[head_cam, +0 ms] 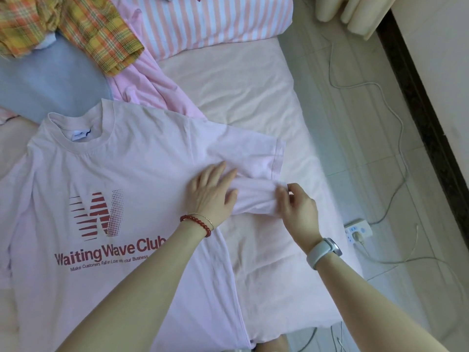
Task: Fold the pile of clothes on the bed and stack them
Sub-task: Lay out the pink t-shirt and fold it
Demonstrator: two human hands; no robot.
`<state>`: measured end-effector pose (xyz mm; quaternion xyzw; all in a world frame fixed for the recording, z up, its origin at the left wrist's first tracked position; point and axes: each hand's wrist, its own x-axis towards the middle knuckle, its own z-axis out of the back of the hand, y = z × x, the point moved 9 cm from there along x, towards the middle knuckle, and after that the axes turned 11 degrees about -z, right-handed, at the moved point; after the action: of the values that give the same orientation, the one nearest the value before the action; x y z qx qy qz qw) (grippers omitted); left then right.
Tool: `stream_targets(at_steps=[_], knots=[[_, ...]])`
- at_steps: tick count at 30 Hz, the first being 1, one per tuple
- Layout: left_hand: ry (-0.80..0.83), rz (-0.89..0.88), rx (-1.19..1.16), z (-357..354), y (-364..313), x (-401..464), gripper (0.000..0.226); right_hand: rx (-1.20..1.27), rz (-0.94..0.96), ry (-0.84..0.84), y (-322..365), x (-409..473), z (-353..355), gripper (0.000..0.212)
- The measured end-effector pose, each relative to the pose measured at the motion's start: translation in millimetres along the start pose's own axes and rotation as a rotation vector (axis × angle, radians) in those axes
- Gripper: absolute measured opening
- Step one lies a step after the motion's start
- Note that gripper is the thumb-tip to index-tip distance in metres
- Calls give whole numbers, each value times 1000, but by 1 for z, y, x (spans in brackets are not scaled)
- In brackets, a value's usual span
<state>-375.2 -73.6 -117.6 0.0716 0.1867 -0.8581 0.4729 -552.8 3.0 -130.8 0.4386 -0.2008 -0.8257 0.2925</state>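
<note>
Pink T-shirt (109, 174) lies flat, print up, on bed (241, 97), collar pointing away from person. Left hand (212, 193) flat on shirt beside armpit seam, fingers straight, pressing cloth down. Right hand (297, 205) just beside it toward bed edge, fingers (280, 193) pinching hem of sleeve (253, 171). Sleeve's long axis runs outward from left hand to right; right hand nearer its tip, so fold inward likely goes over left hand's line. Farther off: plaid shirt (83, 29), blue garment (50, 85), pink garment (157, 82), unfolded.
</note>
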Motion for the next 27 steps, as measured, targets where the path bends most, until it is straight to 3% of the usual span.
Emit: stream_targets(at_steps=[2,4,8,11,13,16,19,22,24,27], knots=[[52,-12,73,-9,2,-1,61,-306,-105,13,-18,5,-4,25],[123,-19,115,-19,1,-2,70,-404,-187,87,-33,8,-10,24],[269,6,141,-37,5,-1,76,92,-220,78,-22,22,-8,23],[269,2,151,-36,3,-1,78,466,-281,94,-5,50,-12,21],[267,-11,149,-35,2,-2,78,570,-348,150,7,70,-21,23],[224,-35,137,-30,2,-2,74,527,-359,191,24,92,-25,20],[58,-67,136,-9,-3,-3,70,431,-156,85,61,111,-1,23],[13,-34,132,0,-1,-3,69,302,34,16,103,120,18,12],[29,-14,134,-5,2,-1,73,227,13,32,105,122,12,10],[222,39,138,-29,12,0,82,230,-181,175,72,113,-12,19]])
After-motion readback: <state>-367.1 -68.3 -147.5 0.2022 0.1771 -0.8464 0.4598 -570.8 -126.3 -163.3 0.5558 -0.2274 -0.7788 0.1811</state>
